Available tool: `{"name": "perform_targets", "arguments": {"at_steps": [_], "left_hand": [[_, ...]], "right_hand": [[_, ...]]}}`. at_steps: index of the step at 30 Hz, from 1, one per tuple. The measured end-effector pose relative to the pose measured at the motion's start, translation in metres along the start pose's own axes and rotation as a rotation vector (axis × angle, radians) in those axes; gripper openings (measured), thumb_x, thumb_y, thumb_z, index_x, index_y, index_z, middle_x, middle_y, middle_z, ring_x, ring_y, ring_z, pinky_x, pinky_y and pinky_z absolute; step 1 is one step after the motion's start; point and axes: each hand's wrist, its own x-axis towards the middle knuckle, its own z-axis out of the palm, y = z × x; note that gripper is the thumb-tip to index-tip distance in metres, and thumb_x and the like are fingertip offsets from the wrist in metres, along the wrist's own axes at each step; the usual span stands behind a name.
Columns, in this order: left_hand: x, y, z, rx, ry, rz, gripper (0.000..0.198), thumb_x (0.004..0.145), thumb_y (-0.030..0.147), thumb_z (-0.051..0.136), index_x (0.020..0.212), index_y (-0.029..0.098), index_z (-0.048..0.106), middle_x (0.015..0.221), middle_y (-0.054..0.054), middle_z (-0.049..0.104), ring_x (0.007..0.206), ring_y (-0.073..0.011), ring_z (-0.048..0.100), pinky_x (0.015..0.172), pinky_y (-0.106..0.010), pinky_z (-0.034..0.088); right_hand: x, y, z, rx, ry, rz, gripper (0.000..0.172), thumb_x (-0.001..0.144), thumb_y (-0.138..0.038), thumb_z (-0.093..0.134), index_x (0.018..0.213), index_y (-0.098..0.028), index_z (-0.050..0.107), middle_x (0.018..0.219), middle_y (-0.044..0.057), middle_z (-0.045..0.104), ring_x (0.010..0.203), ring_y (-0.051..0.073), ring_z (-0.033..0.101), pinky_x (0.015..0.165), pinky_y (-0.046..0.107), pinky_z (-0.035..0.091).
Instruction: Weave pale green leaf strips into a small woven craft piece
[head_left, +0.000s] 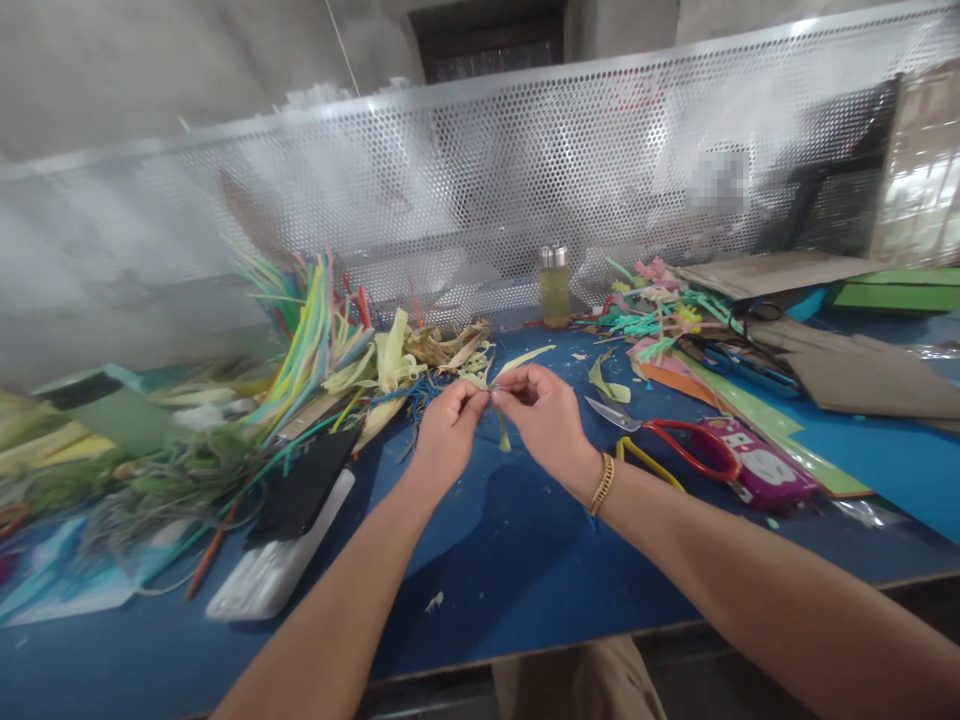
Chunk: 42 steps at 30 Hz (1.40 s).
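Over the middle of the blue table (487, 560), pinches a thin pale-green strip (502, 432) between left hand (448, 428) and right hand (547, 415), both sets of fingertips closed on its upper end, lower end dangling free. Holds it off the surface, seemingly for a finer grip. Has scissors (639, 425) lying just right of the right hand and coloured strips (315, 320) heaped to the left, likely for easy reach. Cannot tell what sits between the fingertips: too small, partly covered. Blurs at the left edge.

One head-worn camera looks forward and down, close over the blue table (525, 580); left hand (448, 425) and right hand (551, 418) meet mid-frame (a perforated metal screen (480, 170) spans the upper part).
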Motion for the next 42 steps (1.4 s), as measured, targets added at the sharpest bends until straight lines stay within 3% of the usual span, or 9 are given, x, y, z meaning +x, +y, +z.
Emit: {"name": "perform_targets", "arguments": {"at_steps": [9,15,20,25,31,42], "left_hand": [[0.0,0.001,-0.01,0.206,-0.051,0.094,0.009,0.086,0.025,0.055,0.079,0.021,0.06,0.077,-0.001,0.063,0.072,-0.0179,0.056,0.068,-0.03,0.041],[-0.006,0.009,-0.009,0.465,0.045,0.216,0.009,0.087,0.02,0.053,0.08,0.022,0.059,0.084,-0.004,0.064,0.078,-0.0202,0.057,0.067,-0.03,0.038],[-0.006,0.006,-0.006,0.399,0.083,0.167,0.011,0.083,0.015,0.053,0.074,0.02,0.056,0.081,-0.004,0.061,0.077,-0.0191,0.057,0.071,-0.031,0.042],[-0.001,0.002,-0.008,0.257,0.1,0.126,0.008,0.079,0.021,0.059,0.071,0.02,0.057,0.085,-0.004,0.062,0.076,-0.017,0.057,0.072,-0.03,0.045],[0.002,-0.002,-0.005,-0.105,-0.043,0.026,0.011,0.082,0.026,0.054,0.073,0.02,0.052,0.09,-0.005,0.066,0.072,-0.0149,0.057,0.065,-0.027,0.044],[0.0,0.007,-0.008,0.034,-0.046,0.029,0.014,0.085,0.021,0.049,0.071,0.021,0.047,0.073,0.0,0.058,0.068,-0.0159,0.052,0.065,-0.029,0.042]], "right_hand": [[0.002,0.004,-0.001,0.008,0.027,0.025,0.011,0.071,-0.018,0.069,0.081,-0.018,0.064,0.08,0.003,0.069,0.071,0.014,0.066,0.069,0.029,0.055],[0.002,0.008,-0.001,-0.073,-0.032,0.059,0.009,0.071,-0.018,0.069,0.079,-0.019,0.064,0.076,0.002,0.07,0.068,0.014,0.065,0.065,0.028,0.055],[0.0,0.006,-0.004,-0.221,-0.101,-0.027,0.006,0.073,-0.015,0.066,0.077,-0.02,0.066,0.075,0.002,0.07,0.069,0.015,0.066,0.067,0.029,0.053],[0.001,0.004,-0.007,-0.316,-0.107,-0.133,0.012,0.074,-0.012,0.064,0.082,-0.02,0.064,0.081,0.002,0.07,0.077,0.016,0.066,0.076,0.031,0.051],[0.003,0.006,-0.006,-0.315,-0.105,-0.07,0.017,0.072,-0.009,0.061,0.082,-0.02,0.055,0.078,0.0,0.064,0.071,0.014,0.06,0.067,0.028,0.047],[-0.002,-0.01,-0.009,-0.475,-0.135,-0.186,0.018,0.071,-0.008,0.058,0.071,-0.022,0.046,0.073,-0.001,0.056,0.067,0.014,0.049,0.062,0.028,0.034]]}}
